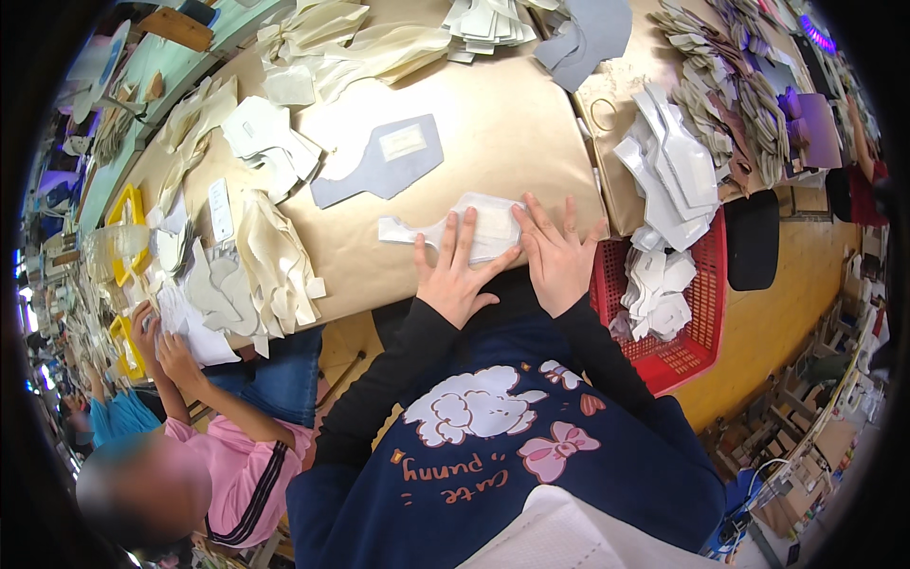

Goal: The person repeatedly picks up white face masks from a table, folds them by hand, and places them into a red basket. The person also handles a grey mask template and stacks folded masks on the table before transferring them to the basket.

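White cloth [578, 536] hanging nearest; white piece [492, 224] lying on the counter [351, 270]

Left hand [458, 283] is lying spread over it, right hand [562, 266] lying spread at its right end; handling is seemingly midway; nothing is showing whether loose pieces [654, 286] in the red basket [703, 318] are done or waiting.

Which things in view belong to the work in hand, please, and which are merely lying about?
In use:
white piece under the left hand and right hand
grey piece just beyond, similarly shaped, probably

Apparently just lying about:
cream pieces at left
far grey pieces
red basket of white pieces
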### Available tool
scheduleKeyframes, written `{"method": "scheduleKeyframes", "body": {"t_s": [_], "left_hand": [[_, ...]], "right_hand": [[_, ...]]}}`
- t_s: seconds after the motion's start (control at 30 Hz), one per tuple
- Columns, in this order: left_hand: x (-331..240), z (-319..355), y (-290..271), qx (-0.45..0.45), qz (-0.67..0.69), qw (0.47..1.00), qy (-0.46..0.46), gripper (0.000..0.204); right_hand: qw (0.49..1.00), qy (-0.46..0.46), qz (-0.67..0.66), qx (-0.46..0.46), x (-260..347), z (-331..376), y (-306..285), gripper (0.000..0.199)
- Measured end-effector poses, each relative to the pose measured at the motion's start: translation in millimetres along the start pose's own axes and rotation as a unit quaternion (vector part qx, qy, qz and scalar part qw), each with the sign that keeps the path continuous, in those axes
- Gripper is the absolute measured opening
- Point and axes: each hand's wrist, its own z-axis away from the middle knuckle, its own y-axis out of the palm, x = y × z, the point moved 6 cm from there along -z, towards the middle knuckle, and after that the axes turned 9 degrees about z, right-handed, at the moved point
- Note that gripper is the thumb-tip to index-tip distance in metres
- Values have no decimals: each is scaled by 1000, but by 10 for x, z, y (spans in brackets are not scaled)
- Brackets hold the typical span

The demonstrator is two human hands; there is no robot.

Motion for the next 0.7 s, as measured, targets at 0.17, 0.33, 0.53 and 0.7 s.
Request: {"method": "scheduleKeyframes", "body": {"t_s": [0.17,0.33,0.53,0.7], "left_hand": [[-166,101,101,-33,-38,999,18,87],[-144,378,-140,-135,204,968,55,61],[696,505,-462,-357,226,890,-173,40],[952,439,-423,-328,200,896,-224,37]], "right_hand": [[998,45,-31,-11,-18,-80,90,45],[976,15,-210,-60,-28,-180,-92,49],[988,-35,-147,-20,342,-356,-64,53],[959,-43,-279,2,309,-490,-56,37]]}}
